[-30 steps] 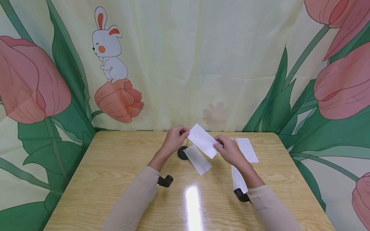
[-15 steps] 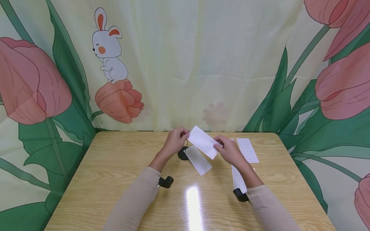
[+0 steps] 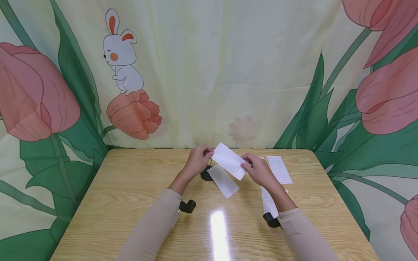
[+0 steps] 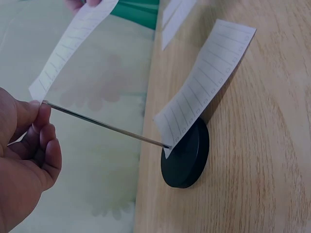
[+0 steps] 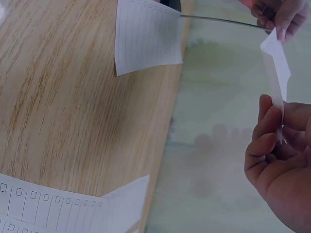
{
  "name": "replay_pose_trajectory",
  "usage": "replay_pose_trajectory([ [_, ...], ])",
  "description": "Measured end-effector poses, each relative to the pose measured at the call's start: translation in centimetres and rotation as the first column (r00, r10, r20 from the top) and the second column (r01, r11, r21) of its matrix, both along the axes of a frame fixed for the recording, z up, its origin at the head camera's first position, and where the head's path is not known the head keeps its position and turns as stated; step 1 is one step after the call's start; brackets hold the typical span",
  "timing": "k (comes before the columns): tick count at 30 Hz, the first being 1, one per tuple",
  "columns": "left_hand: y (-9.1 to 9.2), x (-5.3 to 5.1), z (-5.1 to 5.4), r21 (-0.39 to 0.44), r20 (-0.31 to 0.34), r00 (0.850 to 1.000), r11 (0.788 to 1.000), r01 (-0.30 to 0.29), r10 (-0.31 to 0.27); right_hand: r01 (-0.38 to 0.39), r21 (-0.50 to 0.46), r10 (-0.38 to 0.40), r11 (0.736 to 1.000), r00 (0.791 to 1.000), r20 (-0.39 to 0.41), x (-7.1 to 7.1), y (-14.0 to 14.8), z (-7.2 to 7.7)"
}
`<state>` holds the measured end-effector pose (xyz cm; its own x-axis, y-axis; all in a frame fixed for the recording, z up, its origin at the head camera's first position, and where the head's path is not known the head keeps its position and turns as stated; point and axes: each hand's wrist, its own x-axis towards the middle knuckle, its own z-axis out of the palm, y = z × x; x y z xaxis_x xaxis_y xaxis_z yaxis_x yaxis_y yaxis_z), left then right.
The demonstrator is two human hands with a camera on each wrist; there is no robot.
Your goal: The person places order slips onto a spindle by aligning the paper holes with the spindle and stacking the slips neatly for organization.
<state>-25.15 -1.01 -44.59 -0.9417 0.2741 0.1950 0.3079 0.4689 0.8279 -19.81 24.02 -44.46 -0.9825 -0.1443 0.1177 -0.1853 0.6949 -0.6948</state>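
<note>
A lined white slip point(image 3: 229, 161) is held up between both hands. The left hand point(image 3: 197, 159) pinches its upper left corner at the tip of a thin metal spike point(image 4: 107, 127). The right hand point(image 3: 259, 168) grips the slip's opposite end between thumb and fingers. The spike rises from a round black base point(image 4: 185, 155) on the table. Low on the spike, a second lined slip point(image 4: 204, 80) is pierced near its corner and slants away from the base. Whether the spike has pierced the held slip, I cannot tell.
On the wooden table point(image 3: 130, 188), more lined slips point(image 3: 279, 169) lie to the right, partly beneath the right forearm. Black wrist cameras point(image 3: 187, 206) are worn on both arms. Behind the table's far edge hangs a curtain point(image 3: 196, 72) printed with tulips and a rabbit.
The held slip has dipped very slightly, with both hands keeping their hold on it. Otherwise the arms and the slips on the table look the same.
</note>
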Motion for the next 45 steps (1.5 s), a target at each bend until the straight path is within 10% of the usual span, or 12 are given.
replay_pose_trajectory([
  [31, 0.3, -0.1, -0.4, -0.036, 0.018, 1.0, 0.999, -0.02, 0.021, 0.001, 0.053, -0.002, 0.999, 1.0, 0.028, 0.2, -0.3, -1.3],
  [45, -0.2, -0.6, -2.5, -0.044, 0.094, 0.996, 0.999, 0.008, -0.004, 0.009, 0.059, -0.013, 0.998, 0.997, 0.079, 0.6, -0.7, -2.8],
])
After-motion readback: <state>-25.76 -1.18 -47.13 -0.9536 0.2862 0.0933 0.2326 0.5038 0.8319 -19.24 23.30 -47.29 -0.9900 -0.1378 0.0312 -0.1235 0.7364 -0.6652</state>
